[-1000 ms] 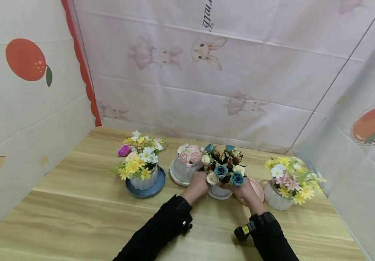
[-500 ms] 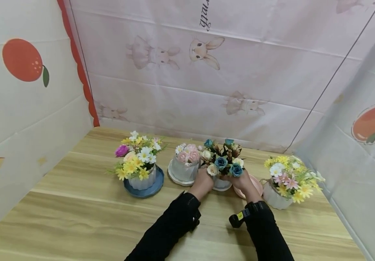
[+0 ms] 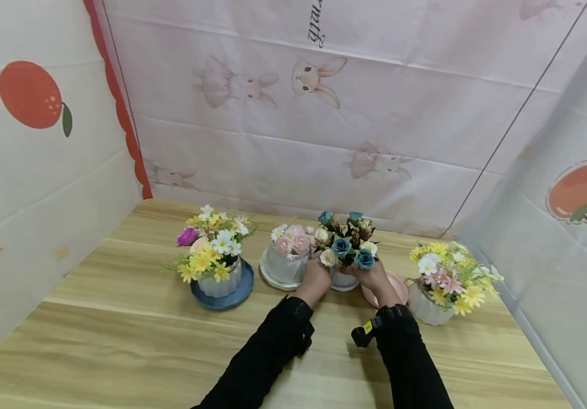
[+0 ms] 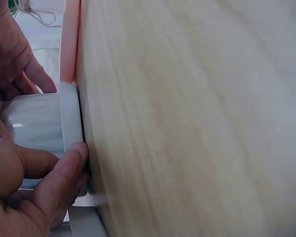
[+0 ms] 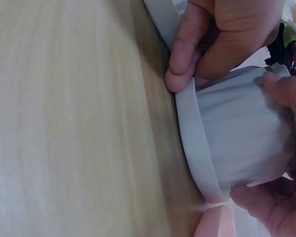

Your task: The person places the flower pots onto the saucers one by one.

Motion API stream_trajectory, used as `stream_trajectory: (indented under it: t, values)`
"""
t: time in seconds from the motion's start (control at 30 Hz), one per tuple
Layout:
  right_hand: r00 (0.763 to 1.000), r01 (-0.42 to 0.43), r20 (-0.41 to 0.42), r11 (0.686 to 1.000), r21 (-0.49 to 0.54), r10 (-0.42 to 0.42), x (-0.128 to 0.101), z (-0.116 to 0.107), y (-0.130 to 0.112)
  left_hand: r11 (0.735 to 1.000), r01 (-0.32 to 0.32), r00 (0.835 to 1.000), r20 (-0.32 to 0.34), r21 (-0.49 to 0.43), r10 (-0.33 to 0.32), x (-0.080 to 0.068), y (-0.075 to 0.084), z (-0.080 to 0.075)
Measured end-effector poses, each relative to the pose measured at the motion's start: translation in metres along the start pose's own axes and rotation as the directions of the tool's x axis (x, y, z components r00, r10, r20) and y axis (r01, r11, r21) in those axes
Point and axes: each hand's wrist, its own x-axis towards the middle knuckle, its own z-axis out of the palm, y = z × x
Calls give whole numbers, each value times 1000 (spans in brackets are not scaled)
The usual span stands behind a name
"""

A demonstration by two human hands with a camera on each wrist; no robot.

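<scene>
A white flower pot (image 5: 246,126) with blue and cream roses (image 3: 341,246) stands on a white saucer (image 5: 193,136), between both hands. My left hand (image 3: 316,279) pinches the saucer's rim, thumb and fingers curled at its edge in the right wrist view. On the pot's other side, my right hand (image 3: 377,278) grips the pot, its thumb and fingers spread around the wall. The roses hide much of the pot in the head view. Close by on the right lies a pink saucer (image 3: 401,288), partly behind the right hand.
Left of the hands is a pot of pink roses (image 3: 293,244) on a white saucer. Farther left, a pot of yellow and white flowers (image 3: 220,281) sits on a blue saucer (image 3: 246,287). A ribbed pot (image 3: 428,307) of mixed flowers stands at right. Printed cloth walls surround the table.
The rose pot and its saucer have shifted slightly back toward the rear wall, with both hands on them. The head view has turned a little to the right.
</scene>
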Motion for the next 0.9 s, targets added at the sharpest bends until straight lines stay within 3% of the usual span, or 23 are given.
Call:
stream_trajectory:
  t: [0.03, 0.1, 0.27, 0.3, 0.4, 0.6, 0.73, 0.9]
  values:
    - [1000, -8, 0, 1000, -6, 8, 0, 0, 0, 1000, 7, 1000, 27, -14, -7, 4, -5, 5]
    - [1000, -27, 3, 1000, 0, 27, 0, 1, 1, 1000, -21, 999, 32, 7, 21, 2, -2, 1]
    - [999, -49, -9, 999, 12, 50, 0, 2, 3, 997, -54, 998, 31, 53, 52, -16, 25, -34]
    - [999, -46, -14, 999, 24, 47, 0, 2, 3, 998, -15, 998, 57, 53, 12, -23, 37, -48]
    - [999, -34, -13, 997, 74, 35, -1, 3, 4, 998, -33, 999, 34, 60, 31, -32, 45, -59]
    - [998, -60, -25, 991, 123, 63, -5, 7, 3, 995, -48, 997, 69, 91, 42, -35, 46, -65]
    - [996, -83, -36, 993, 83, 86, -7, 7, 0, 998, -19, 992, 125, 61, 11, -33, 44, -67]
    - [991, -131, -16, 991, -32, 131, -12, 2, -4, 1000, 11, 969, 248, 28, -18, -32, 46, -76]
